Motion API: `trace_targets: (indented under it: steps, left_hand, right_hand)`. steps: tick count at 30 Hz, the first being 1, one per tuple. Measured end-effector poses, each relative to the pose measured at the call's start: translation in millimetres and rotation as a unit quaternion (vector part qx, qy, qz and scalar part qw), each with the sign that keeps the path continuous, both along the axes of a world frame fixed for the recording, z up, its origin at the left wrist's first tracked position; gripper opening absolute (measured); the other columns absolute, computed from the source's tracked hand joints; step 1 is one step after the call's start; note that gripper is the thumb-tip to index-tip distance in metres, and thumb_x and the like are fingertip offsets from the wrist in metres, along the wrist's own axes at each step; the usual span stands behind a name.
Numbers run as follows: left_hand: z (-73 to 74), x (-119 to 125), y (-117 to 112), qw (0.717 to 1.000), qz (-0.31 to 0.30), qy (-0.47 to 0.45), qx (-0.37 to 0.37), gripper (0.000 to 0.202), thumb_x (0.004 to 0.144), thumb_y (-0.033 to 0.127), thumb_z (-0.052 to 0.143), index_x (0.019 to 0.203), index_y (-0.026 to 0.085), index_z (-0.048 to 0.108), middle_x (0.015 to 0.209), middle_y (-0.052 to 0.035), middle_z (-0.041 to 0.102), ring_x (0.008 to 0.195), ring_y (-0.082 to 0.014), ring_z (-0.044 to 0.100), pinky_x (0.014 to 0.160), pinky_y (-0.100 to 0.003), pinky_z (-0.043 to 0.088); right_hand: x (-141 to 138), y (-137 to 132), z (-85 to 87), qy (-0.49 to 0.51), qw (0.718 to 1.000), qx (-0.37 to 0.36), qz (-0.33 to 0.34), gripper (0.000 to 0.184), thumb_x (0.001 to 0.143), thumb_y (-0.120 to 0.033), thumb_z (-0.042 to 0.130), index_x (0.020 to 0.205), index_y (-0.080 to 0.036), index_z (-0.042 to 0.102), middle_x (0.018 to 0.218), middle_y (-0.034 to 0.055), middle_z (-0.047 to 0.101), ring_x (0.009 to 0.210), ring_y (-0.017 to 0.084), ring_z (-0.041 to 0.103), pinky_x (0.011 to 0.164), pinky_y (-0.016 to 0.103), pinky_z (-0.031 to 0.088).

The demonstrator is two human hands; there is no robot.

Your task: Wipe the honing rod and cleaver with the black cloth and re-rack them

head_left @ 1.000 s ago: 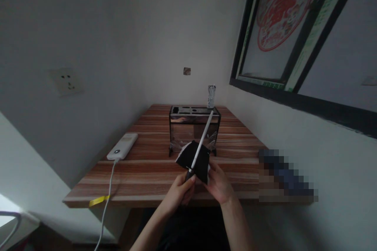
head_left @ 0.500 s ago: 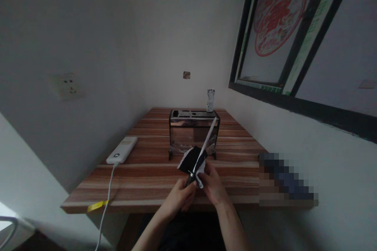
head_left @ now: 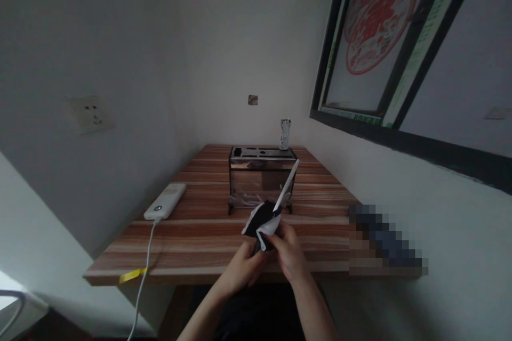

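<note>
A knife points up and away from me, its long pale blade leaning to the right. My left hand is closed around its dark handle, most of which is hidden. With closed fingers, my right hand holds a black-and-white cloth, folded over the lower part of the blade. Just beyond the cloth stands a black-framed rack with slots along its top and clear plastic film around its lower part. A grey, film-wrapped upright piece rises at the rack's back right corner.
The wood-grain table runs back to the wall. On its left lies a white power bank, its cable hanging over the front edge by a yellow tag. A pixelated dark object lies at the right edge.
My right hand has folded the cloth over the knife's blade near the handle, covering metal that showed before. The blade tip has shifted slightly to the right.
</note>
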State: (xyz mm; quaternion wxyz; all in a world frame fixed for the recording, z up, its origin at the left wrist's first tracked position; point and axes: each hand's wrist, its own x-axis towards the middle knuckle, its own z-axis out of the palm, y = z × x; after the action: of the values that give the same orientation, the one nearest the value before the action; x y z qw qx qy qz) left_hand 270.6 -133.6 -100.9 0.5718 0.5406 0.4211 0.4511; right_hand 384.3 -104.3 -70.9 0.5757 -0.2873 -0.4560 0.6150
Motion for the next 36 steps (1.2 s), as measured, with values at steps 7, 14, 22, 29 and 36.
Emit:
trace_targets:
  steps: [7,14,22,29,36]
  left_hand:
    - [9.4,3.2,-4.5,0.999,-0.014,0.041,0.018,0.038,0.082,0.051,0.055,0.065,0.019,0.042,0.035,0.01,0.036,0.029,-0.0044,0.027,0.032,-0.019,0.016]
    - [7.2,1.9,-2.9,0.998,-0.026,0.06,0.025,0.041,0.081,0.058,0.052,0.084,0.017,0.048,0.038,0.0117,0.036,0.031,-0.0047,0.025,0.033,-0.019,0.018]
    - [5.2,-1.9,-2.3,0.996,-0.059,0.062,0.001,0.044,0.081,0.059,0.051,0.067,0.019,0.042,0.039,0.0107,0.035,0.032,-0.0036,0.026,0.033,-0.019,0.015]
    - [7.3,-1.0,-3.7,0.998,-0.047,0.037,-0.018,0.041,0.079,0.058,0.054,0.075,0.018,0.045,0.042,0.0123,0.034,0.032,-0.0035,0.025,0.032,-0.018,0.016]
    - [8.2,-2.5,-5.0,0.995,-0.051,0.081,0.0,0.047,0.079,0.064,0.049,0.068,0.019,0.042,0.041,0.0109,0.033,0.033,-0.0037,0.025,0.033,-0.019,0.016]
  right_hand:
    - [6.3,-0.4,2.1,-0.085,0.993,0.066,-0.044,0.022,0.07,-0.03,0.072,0.088,-0.018,0.07,0.085,0.0038,0.073,0.082,0.021,0.065,0.074,0.029,0.05]
    - [12.9,3.0,8.4,-0.123,0.984,0.096,-0.09,0.019,0.071,-0.032,0.07,0.083,-0.017,0.068,0.081,0.0049,0.072,0.078,0.021,0.066,0.071,0.029,0.051]
    - [21.3,17.2,19.9,-0.083,0.983,0.098,-0.132,0.025,0.069,-0.035,0.072,0.087,-0.018,0.068,0.085,0.0044,0.072,0.081,0.021,0.066,0.074,0.031,0.052]
    - [35.2,40.7,41.7,-0.094,0.969,0.149,-0.175,0.024,0.071,-0.036,0.071,0.085,-0.017,0.07,0.082,0.0045,0.072,0.078,0.02,0.065,0.074,0.031,0.05]
    - [52.1,67.8,73.2,-0.061,0.956,0.182,-0.222,0.026,0.068,-0.038,0.073,0.082,-0.016,0.07,0.081,0.0043,0.072,0.078,0.02,0.063,0.077,0.032,0.047]
